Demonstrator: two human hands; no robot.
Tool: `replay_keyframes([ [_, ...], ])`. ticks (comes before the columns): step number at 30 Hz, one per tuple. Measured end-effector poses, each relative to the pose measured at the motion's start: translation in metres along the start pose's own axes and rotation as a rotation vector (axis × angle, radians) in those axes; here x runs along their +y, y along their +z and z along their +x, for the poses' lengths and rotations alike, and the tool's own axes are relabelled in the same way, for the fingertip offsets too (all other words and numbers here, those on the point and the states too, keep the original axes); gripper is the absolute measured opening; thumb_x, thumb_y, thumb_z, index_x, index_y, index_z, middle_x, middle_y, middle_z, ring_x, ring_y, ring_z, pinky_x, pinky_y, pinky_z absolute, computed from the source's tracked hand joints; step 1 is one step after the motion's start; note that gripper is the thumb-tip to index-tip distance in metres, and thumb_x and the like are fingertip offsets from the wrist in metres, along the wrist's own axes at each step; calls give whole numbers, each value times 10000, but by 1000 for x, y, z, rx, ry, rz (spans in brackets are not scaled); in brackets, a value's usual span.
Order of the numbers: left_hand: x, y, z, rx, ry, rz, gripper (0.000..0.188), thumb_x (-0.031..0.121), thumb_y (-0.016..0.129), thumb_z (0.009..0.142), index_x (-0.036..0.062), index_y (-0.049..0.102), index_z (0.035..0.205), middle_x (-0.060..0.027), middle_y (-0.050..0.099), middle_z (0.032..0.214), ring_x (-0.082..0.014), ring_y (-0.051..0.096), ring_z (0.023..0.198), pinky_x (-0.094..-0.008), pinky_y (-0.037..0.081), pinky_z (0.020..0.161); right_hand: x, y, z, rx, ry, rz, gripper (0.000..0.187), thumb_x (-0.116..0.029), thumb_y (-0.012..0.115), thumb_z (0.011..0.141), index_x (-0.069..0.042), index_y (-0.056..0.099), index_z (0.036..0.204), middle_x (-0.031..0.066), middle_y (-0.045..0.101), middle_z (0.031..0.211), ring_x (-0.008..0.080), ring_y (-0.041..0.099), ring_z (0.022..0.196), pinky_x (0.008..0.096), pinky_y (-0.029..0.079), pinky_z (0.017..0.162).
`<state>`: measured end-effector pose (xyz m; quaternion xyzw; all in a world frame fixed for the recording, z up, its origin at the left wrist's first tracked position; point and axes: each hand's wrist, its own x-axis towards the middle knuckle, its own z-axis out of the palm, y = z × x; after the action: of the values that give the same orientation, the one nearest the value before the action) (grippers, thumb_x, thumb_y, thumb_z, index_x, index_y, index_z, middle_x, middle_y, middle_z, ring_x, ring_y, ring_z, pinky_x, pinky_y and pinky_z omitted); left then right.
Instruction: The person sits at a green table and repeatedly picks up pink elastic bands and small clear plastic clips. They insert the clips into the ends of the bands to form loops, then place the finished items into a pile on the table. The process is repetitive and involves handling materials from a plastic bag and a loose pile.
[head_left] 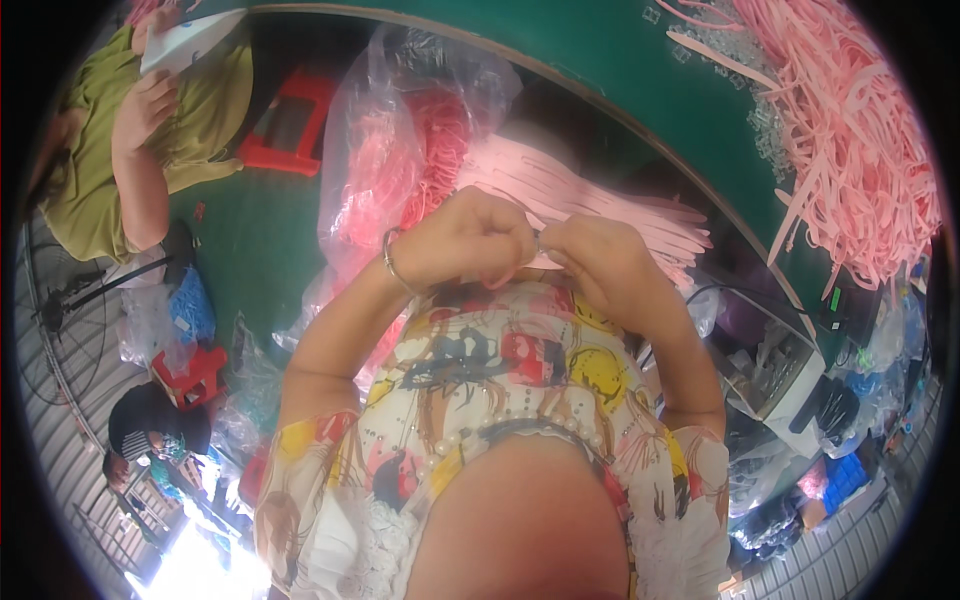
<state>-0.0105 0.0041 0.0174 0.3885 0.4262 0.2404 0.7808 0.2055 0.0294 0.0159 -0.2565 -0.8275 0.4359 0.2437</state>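
Close in front of my body, my left hand (472, 240) and my right hand (602, 258) meet fingertip to fingertip, both closed in a pinch. A tiny pale piece shows between the fingertips, too small to name. Some pink shows under the left fingers, but the curled fingers hide most of it. Just beyond my hands lies a layer of flat pink straps (580, 195), side by side, spread across the lap area. To their left, a clear plastic bag (365, 150) holds more pink straps, some of a deeper shade.
A green table (600, 45) curves across the far side, bearing a tangled heap of pink straps (840, 130) and small clear plastic pieces (775, 140). At far left a person in green (190, 110) holds a white sheet. Red stools (290, 125) stand on the floor.
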Motion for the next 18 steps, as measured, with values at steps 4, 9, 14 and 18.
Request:
replay_keyframes([
  [4, -1, -3, 4, -39, -36, 39, 122, 86, 544, 757, 0, 609, 700, -33, 566, 654, -98, 556, 604, -224, 437, 544, 4, 0, 0, -31, -46, 47, 202, -21, 576, 749, -29, 610, 948, 162, 585, 764, 350, 578, 721, 390, 470, 636],
  [9, -2, 3, 8, 33, 67, 165, 77, 61, 576, 796, 0, 619, 777, -27, 587, 758, -85, 556, 628, -213, 447, 559, 15, -4, -3, -93, 155, 170, 152, -39, 568, 818, -25, 622, 960, 147, 617, 802, 272, 616, 745, 340, 479, 657],
  [14, -1, 18, 5, 139, 198, 323, 57, 38, 592, 834, 1, 624, 863, -22, 605, 862, -52, 546, 676, -203, 453, 589, 31, -3, -12, -174, 375, 516, 130, -73, 578, 858, -11, 630, 960, 60, 641, 805, 100, 608, 733, 254, 472, 639],
  [18, -7, 19, 3, 141, 309, 359, 114, 49, 593, 848, 2, 638, 942, -19, 612, 840, -42, 545, 690, -202, 451, 592, 29, -6, -10, -202, 603, 825, 147, -101, 599, 866, 0, 636, 966, 34, 642, 816, 65, 583, 702, 203, 458, 612],
])
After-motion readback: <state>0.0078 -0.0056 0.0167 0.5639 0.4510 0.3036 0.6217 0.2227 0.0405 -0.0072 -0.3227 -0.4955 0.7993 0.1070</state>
